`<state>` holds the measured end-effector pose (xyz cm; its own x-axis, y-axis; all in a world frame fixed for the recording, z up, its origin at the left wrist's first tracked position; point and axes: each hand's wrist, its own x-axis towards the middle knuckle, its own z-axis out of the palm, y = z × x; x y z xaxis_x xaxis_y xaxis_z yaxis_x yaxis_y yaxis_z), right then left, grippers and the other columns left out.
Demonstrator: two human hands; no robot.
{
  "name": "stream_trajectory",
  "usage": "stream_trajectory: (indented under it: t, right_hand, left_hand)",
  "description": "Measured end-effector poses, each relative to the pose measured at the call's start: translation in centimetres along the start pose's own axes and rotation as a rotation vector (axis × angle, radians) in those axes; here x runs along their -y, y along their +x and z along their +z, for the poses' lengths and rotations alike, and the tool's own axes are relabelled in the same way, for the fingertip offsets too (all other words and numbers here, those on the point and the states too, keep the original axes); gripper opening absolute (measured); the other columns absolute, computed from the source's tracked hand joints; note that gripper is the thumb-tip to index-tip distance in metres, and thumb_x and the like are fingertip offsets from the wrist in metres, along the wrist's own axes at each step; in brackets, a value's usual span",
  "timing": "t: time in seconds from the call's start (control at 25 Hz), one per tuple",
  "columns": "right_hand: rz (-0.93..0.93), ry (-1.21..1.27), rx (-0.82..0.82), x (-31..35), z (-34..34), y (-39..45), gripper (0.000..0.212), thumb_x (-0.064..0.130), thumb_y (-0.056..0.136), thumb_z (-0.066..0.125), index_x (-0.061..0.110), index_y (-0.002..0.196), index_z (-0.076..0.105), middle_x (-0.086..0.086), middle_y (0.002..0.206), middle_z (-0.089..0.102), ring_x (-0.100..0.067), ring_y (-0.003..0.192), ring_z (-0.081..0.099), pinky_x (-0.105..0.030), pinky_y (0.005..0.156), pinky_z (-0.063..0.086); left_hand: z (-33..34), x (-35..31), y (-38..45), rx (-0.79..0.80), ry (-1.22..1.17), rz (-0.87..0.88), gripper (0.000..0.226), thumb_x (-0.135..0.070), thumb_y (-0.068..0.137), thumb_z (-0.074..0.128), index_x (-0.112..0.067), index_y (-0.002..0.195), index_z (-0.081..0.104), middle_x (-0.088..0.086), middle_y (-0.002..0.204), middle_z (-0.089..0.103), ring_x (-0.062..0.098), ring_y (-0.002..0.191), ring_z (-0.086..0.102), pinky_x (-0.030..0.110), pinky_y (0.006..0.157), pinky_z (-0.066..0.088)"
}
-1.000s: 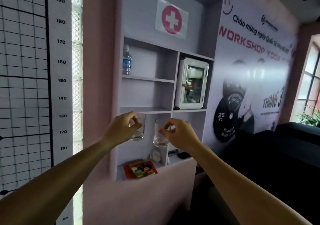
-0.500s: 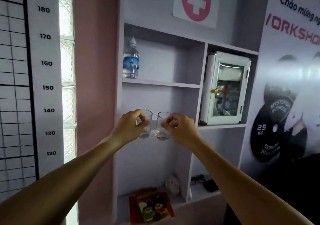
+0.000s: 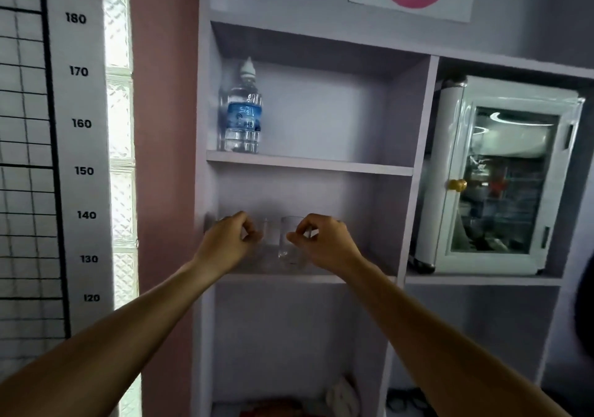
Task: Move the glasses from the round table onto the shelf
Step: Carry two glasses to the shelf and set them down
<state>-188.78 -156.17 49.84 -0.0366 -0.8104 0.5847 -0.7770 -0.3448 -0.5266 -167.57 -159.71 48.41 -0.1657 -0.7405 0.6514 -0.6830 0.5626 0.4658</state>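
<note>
Two clear drinking glasses are inside the middle compartment of the pale lilac shelf unit [image 3: 305,277]. My left hand [image 3: 225,243] grips the left glass [image 3: 268,240] by its rim, and most of that glass is hidden behind my fingers. My right hand [image 3: 324,244] pinches the rim of the right glass [image 3: 289,243]. The two glasses stand side by side, close together, low over the shelf board; whether their bases touch it I cannot tell.
A water bottle [image 3: 241,114] stands on the shelf above, at its left. A white glass-door cabinet [image 3: 495,178] fills the compartment to the right. A height chart [image 3: 77,127] hangs on the left wall. Small items lie on the bottom shelf.
Both hands have carried the glasses forward and into the middle compartment. The view has closed in on the shelf unit.
</note>
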Motion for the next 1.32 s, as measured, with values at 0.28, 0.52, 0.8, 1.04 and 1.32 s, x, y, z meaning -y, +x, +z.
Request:
stream_trajectory:
  t: [0.28, 0.52, 0.8, 1.04, 1.32]
  right_hand:
    - [-0.065, 0.044, 0.035, -2.1, 2.9, 3.2, 0.012, 0.037, 0.078, 0.076, 0.031, 0.073, 0.067, 0.010, 0.082, 0.069, -0.011, 0.080, 0.062, -0.019, 0.065, 0.044]
    - [-0.068, 0.090, 0.055, -2.6, 4.8, 4.6, 0.016, 0.036, 0.078, 0.076, 0.024, 0.084, 0.070, 0.004, 0.088, 0.074, -0.017, 0.085, 0.066, -0.028, 0.070, 0.051]
    - [-0.037, 0.145, -0.023, -3.0, 5.6, 4.9, 0.040, 0.046, 0.074, 0.080, 0.023, 0.090, 0.052, 0.003, 0.091, 0.061, -0.018, 0.075, 0.060, -0.024, 0.057, 0.041]
    - [-0.034, 0.112, 0.040, -2.5, 6.0, 5.3, 0.018, 0.036, 0.082, 0.074, 0.022, 0.084, 0.063, 0.005, 0.080, 0.068, -0.017, 0.075, 0.064, -0.033, 0.067, 0.057]
    - [-0.070, 0.151, 0.094, -2.0, 6.8, 4.9, 0.021, 0.024, 0.084, 0.072, 0.021, 0.106, 0.071, 0.000, 0.102, 0.073, -0.015, 0.089, 0.068, -0.026, 0.075, 0.056]
  left_hand:
    - [1.4, 1.3, 1.2, -0.024, 0.120, -0.056, 0.013, -0.022, 0.087, 0.068, -0.012, 0.087, 0.061, 0.009, 0.082, 0.070, 0.030, 0.081, 0.067, 0.034, 0.074, 0.048]
    - [2.0, 1.0, -0.5, -0.102, 0.300, 0.076, 0.045, -0.049, 0.092, 0.050, -0.014, 0.119, 0.056, 0.019, 0.122, 0.055, 0.036, 0.118, 0.051, 0.051, 0.108, 0.039]
    - [2.7, 1.8, -2.1, -0.076, 0.695, 0.235, 0.015, -0.026, 0.095, 0.055, -0.016, 0.097, 0.067, 0.013, 0.094, 0.058, 0.035, 0.091, 0.057, 0.052, 0.084, 0.049]
    - [3.3, 2.4, -1.7, 0.025, 0.617, 0.153, 0.028, -0.028, 0.097, 0.045, -0.016, 0.111, 0.066, 0.009, 0.116, 0.063, 0.027, 0.107, 0.057, 0.038, 0.088, 0.052]
    - [3.8, 2.4, -0.8, 0.093, 0.670, 0.066, 0.048, -0.039, 0.098, 0.036, -0.011, 0.133, 0.051, 0.013, 0.131, 0.056, 0.031, 0.120, 0.049, 0.039, 0.100, 0.044]
